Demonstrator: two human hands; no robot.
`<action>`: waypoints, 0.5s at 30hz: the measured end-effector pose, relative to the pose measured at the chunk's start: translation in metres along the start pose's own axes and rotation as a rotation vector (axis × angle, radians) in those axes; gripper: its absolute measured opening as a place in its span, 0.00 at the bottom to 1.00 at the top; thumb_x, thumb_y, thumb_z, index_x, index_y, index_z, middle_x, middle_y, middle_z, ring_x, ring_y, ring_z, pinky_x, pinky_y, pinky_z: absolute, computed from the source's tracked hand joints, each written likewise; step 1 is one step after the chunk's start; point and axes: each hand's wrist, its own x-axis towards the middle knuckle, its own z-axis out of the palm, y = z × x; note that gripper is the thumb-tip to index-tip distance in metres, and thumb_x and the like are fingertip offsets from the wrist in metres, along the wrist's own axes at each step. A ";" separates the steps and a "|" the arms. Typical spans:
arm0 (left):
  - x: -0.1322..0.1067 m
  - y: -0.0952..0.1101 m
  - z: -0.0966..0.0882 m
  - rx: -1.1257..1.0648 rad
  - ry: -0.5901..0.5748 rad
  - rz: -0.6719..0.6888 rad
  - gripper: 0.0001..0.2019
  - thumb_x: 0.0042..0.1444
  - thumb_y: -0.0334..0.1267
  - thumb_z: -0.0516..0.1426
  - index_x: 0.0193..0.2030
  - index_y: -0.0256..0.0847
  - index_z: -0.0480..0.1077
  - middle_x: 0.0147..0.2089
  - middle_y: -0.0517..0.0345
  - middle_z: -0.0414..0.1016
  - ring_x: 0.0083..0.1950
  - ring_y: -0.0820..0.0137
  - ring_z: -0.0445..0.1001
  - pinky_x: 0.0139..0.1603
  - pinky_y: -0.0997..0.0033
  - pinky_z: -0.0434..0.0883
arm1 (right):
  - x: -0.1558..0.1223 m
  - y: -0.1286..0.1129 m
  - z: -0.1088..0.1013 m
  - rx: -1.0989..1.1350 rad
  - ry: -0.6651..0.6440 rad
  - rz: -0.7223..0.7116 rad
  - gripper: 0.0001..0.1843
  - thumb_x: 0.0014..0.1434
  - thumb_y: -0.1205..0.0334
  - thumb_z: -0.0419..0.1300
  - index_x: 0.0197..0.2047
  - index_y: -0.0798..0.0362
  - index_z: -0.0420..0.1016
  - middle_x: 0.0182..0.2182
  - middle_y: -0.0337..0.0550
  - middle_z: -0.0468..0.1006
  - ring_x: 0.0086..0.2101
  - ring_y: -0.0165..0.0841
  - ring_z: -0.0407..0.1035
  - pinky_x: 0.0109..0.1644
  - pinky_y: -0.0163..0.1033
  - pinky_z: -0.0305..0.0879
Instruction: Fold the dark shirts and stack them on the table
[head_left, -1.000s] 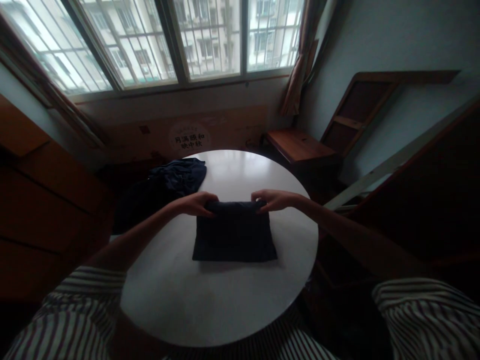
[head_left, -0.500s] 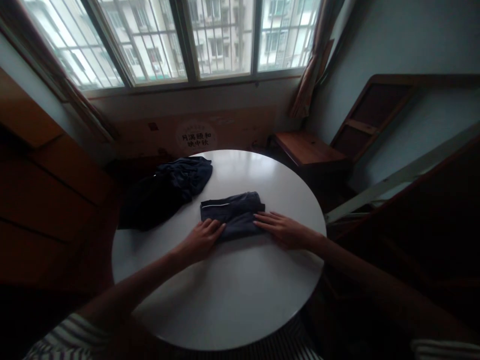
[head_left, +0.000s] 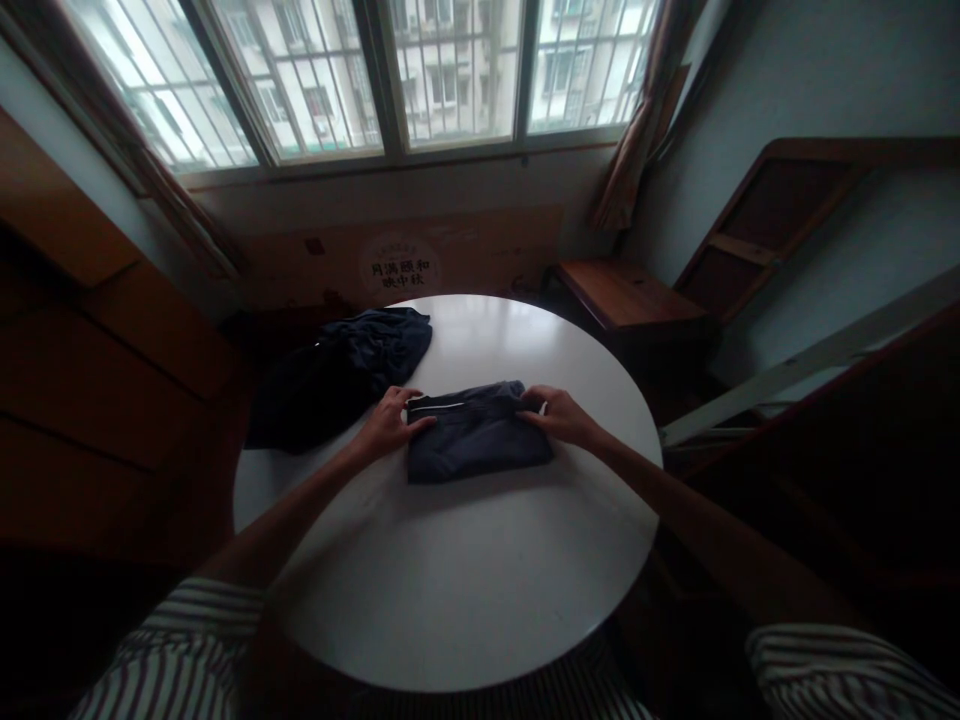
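A dark blue folded garment (head_left: pixel 480 445) with a thin white stripe near its far edge lies flat on the round white table (head_left: pixel 450 580). At its far left corner, my left hand (head_left: pixel 388 425) has the thumb on top and the fingers along the far edge, gripping the cloth. My right hand (head_left: pixel 561 415) pinches the far right corner between thumb and fingers. To the left, a loose heap of dark clothing (head_left: pixel 352 370) rests on the table and hangs over its edge.
Beyond the table is a low wooden stool or small table (head_left: pixel 630 295). Wooden cabinets (head_left: pixel 90 330) stand at the left, a barred window (head_left: pixel 375 80) at the back. A pale slanted rail (head_left: pixel 810 360) runs along the right side.
Both hands have moved from the near part of the garment to its far corners and taken hold there. The near layer now lies flat, its front edge showing. The view has shifted slightly.
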 end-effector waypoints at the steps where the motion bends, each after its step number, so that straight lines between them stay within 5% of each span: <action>1: 0.001 -0.001 0.000 -0.025 0.000 -0.024 0.30 0.53 0.59 0.62 0.54 0.39 0.73 0.50 0.49 0.71 0.43 0.63 0.75 0.47 0.62 0.75 | 0.001 -0.002 -0.001 0.024 0.002 0.003 0.10 0.55 0.59 0.64 0.38 0.55 0.77 0.34 0.46 0.80 0.33 0.35 0.72 0.39 0.40 0.70; 7: 0.007 -0.001 -0.003 -0.145 -0.038 -0.001 0.27 0.51 0.62 0.61 0.43 0.38 0.77 0.44 0.50 0.71 0.41 0.64 0.75 0.41 0.65 0.76 | -0.001 -0.008 -0.002 0.148 0.053 0.028 0.13 0.53 0.57 0.64 0.41 0.55 0.76 0.30 0.43 0.79 0.28 0.33 0.71 0.32 0.38 0.68; 15: 0.021 -0.011 0.006 -0.283 0.076 -0.112 0.29 0.54 0.59 0.60 0.53 0.36 0.73 0.33 0.56 0.74 0.32 0.68 0.73 0.32 0.71 0.71 | 0.010 0.001 0.003 0.224 0.256 -0.025 0.16 0.56 0.51 0.63 0.41 0.55 0.79 0.33 0.45 0.80 0.30 0.34 0.73 0.32 0.38 0.70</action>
